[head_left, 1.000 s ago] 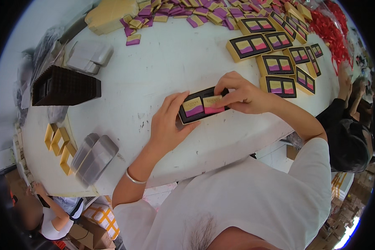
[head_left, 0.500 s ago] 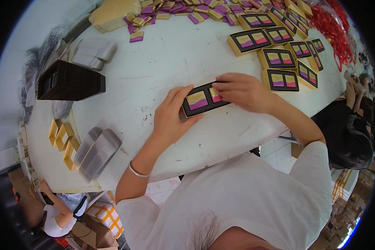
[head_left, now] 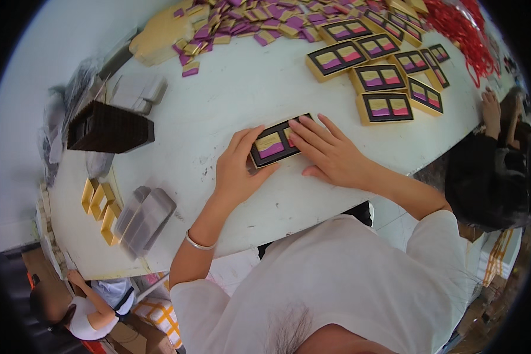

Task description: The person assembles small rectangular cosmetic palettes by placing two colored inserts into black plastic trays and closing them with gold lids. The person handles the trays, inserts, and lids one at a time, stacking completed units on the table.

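A small gold box with a black insert [head_left: 282,157] lies on the white table in front of me. Its left pocket shows a gold-and-purple wrapped chocolate [head_left: 269,146]. A gold-and-pink wrapped chocolate [head_left: 288,135] sits in the right pocket, partly under my fingers. My left hand [head_left: 237,163] grips the box's left end, thumb at the near side and fingers at the far side. Over the right half, my right hand [head_left: 331,152] lies flat with its fingers stretched out and holds nothing. The right end of the box is partly hidden by that hand.
Filled boxes [head_left: 386,108] are grouped at the far right, beside red ribbons [head_left: 475,41]. Loose wrapped chocolates [head_left: 265,36] are heaped at the back. Dark trays [head_left: 115,133], gold sleeves [head_left: 110,224] and clear plastic lids [head_left: 146,219] stand left. Co-workers [head_left: 91,315] flank the table.
My right hand has gone from fingers bent at the pink chocolate to lying flat with fingers spread over the right half. My left hand keeps its hold on the box. The whole view has shifted slightly.
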{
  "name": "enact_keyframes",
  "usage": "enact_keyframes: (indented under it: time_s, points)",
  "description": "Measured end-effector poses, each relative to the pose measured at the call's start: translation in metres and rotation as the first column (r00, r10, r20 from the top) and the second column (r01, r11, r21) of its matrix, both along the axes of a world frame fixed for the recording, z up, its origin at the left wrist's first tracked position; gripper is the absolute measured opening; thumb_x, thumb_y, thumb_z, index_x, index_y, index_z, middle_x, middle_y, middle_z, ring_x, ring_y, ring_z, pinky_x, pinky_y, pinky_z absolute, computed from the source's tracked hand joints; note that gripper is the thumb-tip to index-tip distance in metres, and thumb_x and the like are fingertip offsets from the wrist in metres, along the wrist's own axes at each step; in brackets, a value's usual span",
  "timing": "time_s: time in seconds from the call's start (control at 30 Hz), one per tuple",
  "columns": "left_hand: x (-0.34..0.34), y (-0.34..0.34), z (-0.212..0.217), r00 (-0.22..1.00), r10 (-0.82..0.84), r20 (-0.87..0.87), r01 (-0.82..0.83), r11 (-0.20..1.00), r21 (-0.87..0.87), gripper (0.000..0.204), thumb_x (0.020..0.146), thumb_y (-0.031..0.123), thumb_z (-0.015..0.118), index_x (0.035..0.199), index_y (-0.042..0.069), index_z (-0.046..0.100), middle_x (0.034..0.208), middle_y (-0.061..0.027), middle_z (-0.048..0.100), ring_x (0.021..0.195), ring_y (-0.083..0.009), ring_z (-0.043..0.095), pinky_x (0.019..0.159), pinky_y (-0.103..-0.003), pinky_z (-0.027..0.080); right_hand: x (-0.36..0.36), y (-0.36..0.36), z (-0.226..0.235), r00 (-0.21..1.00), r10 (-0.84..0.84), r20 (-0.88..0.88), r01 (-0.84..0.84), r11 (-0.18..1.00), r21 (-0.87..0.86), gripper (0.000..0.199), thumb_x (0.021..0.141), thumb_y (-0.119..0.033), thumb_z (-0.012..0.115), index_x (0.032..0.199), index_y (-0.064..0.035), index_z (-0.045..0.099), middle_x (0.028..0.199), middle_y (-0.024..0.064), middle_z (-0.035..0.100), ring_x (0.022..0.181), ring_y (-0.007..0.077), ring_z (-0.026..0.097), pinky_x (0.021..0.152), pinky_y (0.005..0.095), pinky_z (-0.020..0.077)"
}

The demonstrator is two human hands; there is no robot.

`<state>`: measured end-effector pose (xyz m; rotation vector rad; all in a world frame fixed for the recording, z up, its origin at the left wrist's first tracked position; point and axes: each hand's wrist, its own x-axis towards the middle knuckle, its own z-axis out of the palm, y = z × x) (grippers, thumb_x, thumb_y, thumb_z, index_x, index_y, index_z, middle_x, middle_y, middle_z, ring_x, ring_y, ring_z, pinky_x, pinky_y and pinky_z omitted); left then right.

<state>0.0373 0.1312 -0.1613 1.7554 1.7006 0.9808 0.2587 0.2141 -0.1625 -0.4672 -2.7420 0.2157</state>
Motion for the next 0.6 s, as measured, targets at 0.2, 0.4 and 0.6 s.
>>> enact_keyframes:
  time_s: [0.2,0.4,0.6]
  points:
    - [0.035,-0.010,-0.003,0.945,-0.169,-0.280,0.208,0.972,0.114,0.074,0.068,0.021,0.079,0.133,0.005,0.045,0.126,-0.0141,0.052,0.100,-0.0290,0.059,0.082,-0.035,0.049,0.026,0.007,0.008,0.998,-0.055,-0.017,0.056,0.997,0.056,0.043,0.075,-0.039,0.068,0.097,-0.0059,0.051,0.129,0.0179,0.046,0.130,0.0365,0.036,0.110,0.0577,0.0189]
    - [0.030,-0.040,0.023,0.948,0.011,-0.318,0.075,0.963,0.258,0.063,0.071,0.019,0.076,0.127,0.004,0.051,0.127,-0.0143,0.053,0.105,-0.0298,0.056,0.090,-0.038,0.044,0.083,0.046,0.003,0.973,-0.191,-0.133,0.213,0.961,0.179,0.045,0.069,-0.037,0.074,0.091,-0.0053,0.051,0.105,0.0145,0.052,0.119,0.0355,0.045,0.106,0.0587,0.0235]
    - [-0.044,-0.110,0.046,0.833,0.488,-0.261,-0.301,0.795,0.527,0.037,0.075,0.013,0.072,0.110,0.005,0.061,0.116,-0.0137,0.060,0.105,-0.0317,0.055,0.091,-0.039,0.042,0.135,0.113,-0.029,0.930,-0.319,-0.184,0.350,0.920,0.177,0.059,0.073,-0.034,0.074,0.114,0.0028,0.052,0.126,0.0215,0.048,0.115,0.0416,0.046,0.095,0.0459,0.0394]
